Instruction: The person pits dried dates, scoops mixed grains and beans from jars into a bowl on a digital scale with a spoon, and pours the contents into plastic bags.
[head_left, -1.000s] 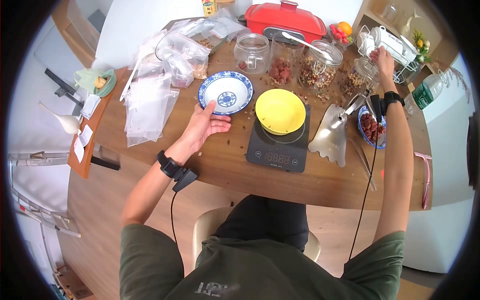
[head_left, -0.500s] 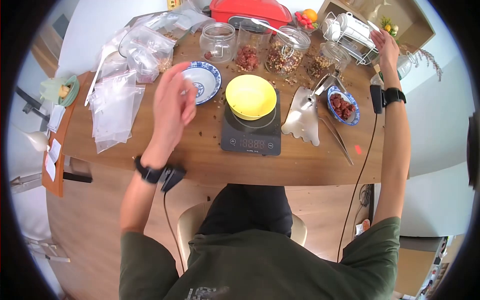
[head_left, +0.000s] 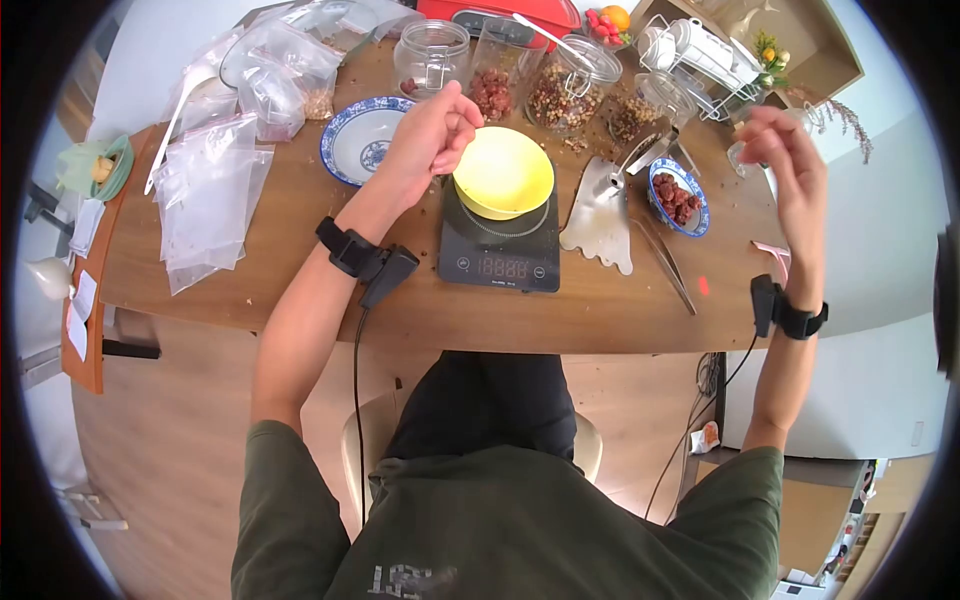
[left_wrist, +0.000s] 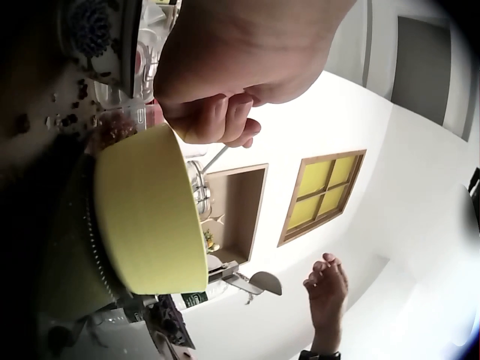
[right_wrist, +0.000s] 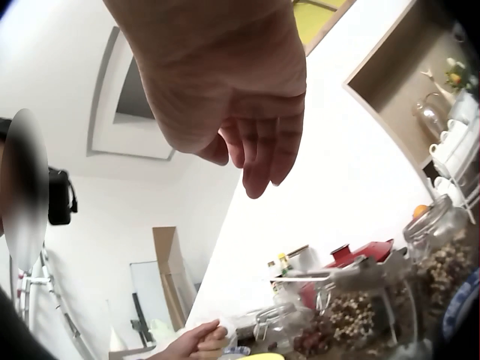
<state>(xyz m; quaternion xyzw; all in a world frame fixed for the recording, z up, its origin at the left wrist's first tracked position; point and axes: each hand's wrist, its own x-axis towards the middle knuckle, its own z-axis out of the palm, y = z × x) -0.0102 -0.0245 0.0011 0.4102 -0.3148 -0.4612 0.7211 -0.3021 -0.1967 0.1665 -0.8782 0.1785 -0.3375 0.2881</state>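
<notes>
My left hand (head_left: pixel 432 140) hovers at the left side of the yellow bowl (head_left: pixel 503 172), fingers loosely bent and nothing in them. The bowl sits on a black digital scale (head_left: pixel 497 270). In the left wrist view the yellow bowl (left_wrist: pixel 150 214) stands close below the left hand (left_wrist: pixel 240 67). Left of it lies a blue-and-white plate (head_left: pixel 345 150), partly covered by the left hand and wrist. Raised over the table's right side, my right hand (head_left: pixel 795 165) is empty, its fingers slightly bent. Nearest to it is a small blue-rimmed bowl (head_left: pixel 690 225) of dark red dried pieces (head_left: pixel 676 200).
Several glass jars (head_left: pixel 572 90) stand along the back before a red cooker (head_left: pixel 500 12). Clear plastic bags (head_left: pixel 210 200) lie at the left. A metal scalloped plate (head_left: pixel 600 225) and tweezers (head_left: pixel 668 270) lie right of the scale. A cup rack (head_left: pixel 700 55) stands at the back right.
My left hand left the plate's edge, lifted, and moved right to beside the yellow bowl. My right hand came back from the cup rack toward me. The head view shifted.
</notes>
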